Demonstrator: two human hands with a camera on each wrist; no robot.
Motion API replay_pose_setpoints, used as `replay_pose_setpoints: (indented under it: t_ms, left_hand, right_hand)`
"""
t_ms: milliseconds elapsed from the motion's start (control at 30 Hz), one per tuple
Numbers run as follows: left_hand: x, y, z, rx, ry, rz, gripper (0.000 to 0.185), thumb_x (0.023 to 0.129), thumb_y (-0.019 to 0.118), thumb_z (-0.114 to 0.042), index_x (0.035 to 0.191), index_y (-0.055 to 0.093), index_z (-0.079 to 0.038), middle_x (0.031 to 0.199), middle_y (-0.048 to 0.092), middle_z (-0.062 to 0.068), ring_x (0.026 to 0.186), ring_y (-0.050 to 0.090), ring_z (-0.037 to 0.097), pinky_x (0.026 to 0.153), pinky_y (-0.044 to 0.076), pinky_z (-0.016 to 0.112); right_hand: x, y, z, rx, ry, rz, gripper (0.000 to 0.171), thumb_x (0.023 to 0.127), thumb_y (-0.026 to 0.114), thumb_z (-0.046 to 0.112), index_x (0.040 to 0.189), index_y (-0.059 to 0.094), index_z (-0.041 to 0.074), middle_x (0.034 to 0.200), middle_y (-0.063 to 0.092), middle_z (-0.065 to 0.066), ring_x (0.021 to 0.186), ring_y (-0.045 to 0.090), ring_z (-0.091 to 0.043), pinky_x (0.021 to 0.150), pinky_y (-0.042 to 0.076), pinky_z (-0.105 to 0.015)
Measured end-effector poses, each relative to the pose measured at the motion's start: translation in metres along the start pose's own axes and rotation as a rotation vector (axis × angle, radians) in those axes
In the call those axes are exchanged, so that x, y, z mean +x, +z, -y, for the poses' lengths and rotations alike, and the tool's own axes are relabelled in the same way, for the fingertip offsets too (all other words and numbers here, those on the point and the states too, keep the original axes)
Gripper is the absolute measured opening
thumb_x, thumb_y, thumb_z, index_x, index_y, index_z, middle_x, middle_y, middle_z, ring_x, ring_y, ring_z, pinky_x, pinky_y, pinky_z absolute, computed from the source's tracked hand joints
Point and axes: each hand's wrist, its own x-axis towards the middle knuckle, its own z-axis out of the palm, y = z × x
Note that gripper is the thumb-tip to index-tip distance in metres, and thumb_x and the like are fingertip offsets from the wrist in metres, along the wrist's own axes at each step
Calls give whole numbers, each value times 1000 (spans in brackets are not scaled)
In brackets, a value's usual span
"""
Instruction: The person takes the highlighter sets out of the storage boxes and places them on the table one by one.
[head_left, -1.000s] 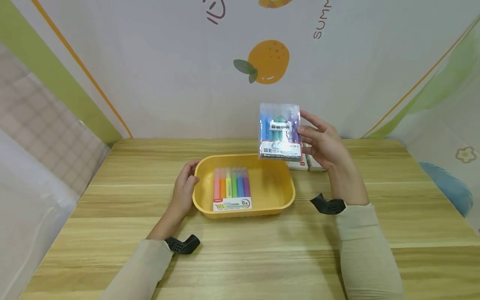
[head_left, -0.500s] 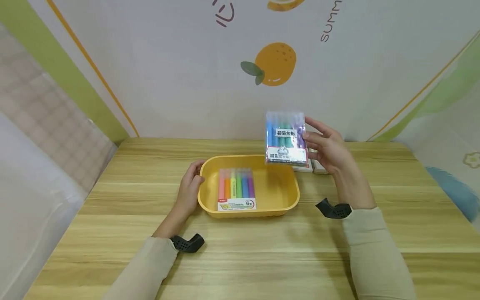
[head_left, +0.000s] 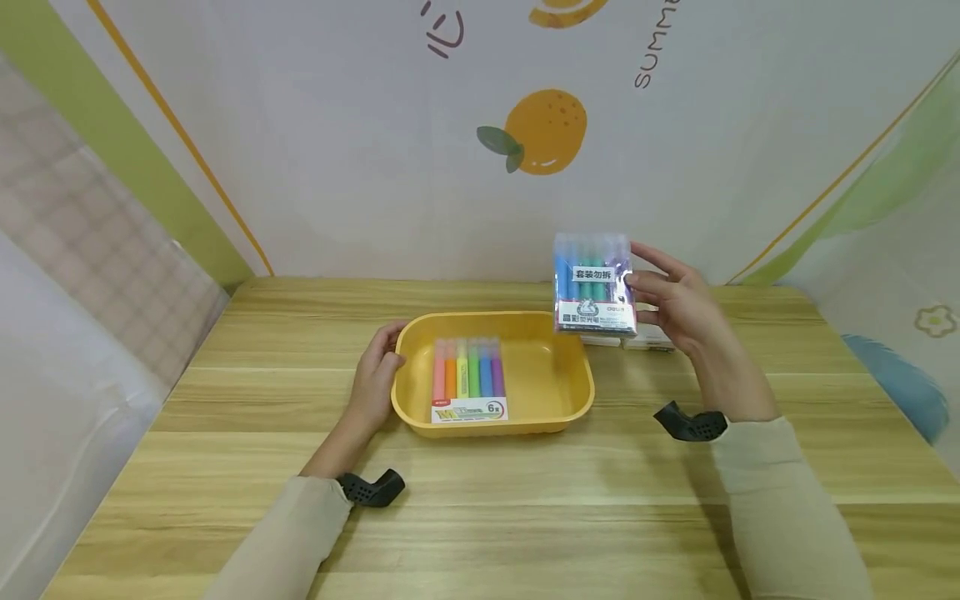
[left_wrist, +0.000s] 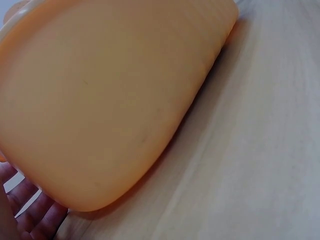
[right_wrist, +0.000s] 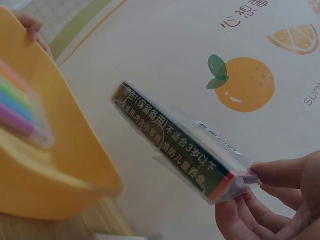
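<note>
Right hand (head_left: 675, 304) pinches a clear pen pack (head_left: 594, 283) by its edge, upright in the air just past the yellow tray's (head_left: 570, 392) far right corner. Left hand (head_left: 375, 379) curls on the tray's left rim, steadying it. Another pen set (head_left: 468, 379) lies flat inside. Small boxes (head_left: 648, 340) behind.

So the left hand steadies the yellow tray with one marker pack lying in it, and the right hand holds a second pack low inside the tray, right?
Not quite. The right hand holds the second marker pack up in the air, beyond the far right corner of the yellow tray, not inside it; the head view shows this. The left hand does grip the tray's left rim, and one marker pack lies in it.
</note>
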Motion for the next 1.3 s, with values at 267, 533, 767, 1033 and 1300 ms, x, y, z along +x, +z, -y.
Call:
replay_pose_setpoints:
  t_ms: [267,533,767,1033,1300]
  left_hand:
    - [0,1,-1,12,-4,8,52,92,36,-6,143,48,-2,136,56,20,116,54,27,89,46,14]
    - [0,3,-2,16,4,12,51,93,36,-6,142,48,-2,136,57,20,115,55,27,89,47,15]
    - [1,3,-1,32,-5,6,52,92,36,-6,142,48,-2,138,56,19,116,53,24,90,45,13]
    - [-1,-1,-1,39,-19,-1,51,92,37,-6,142,48,-3,137,57,17,111,53,19,88,46,12]
    - [0,0,-1,15,-3,-3,52,92,37,-6,142,49,-1,136,57,20,110,54,14,89,46,12]
  right_hand:
    - [-6,-24,-3,6,19,-60,72,97,63,10,160,30,16,87,72,5,72,68,-9,57,57,-26]
    - [-13,-48,-8,162,-5,-101,67,97,62,5,157,33,14,84,73,0,72,68,-12,58,57,-26]
    - [-16,-71,-9,216,-18,-146,52,97,60,3,146,46,17,88,72,-2,72,64,-14,55,54,-26]
    - [-16,-89,-10,232,-4,-202,64,98,60,5,156,37,17,95,65,-3,74,60,-15,53,53,-27]
    - [-16,-98,-11,257,-9,-242,59,96,62,5,152,47,20,99,65,-3,79,62,-15,56,55,-28]
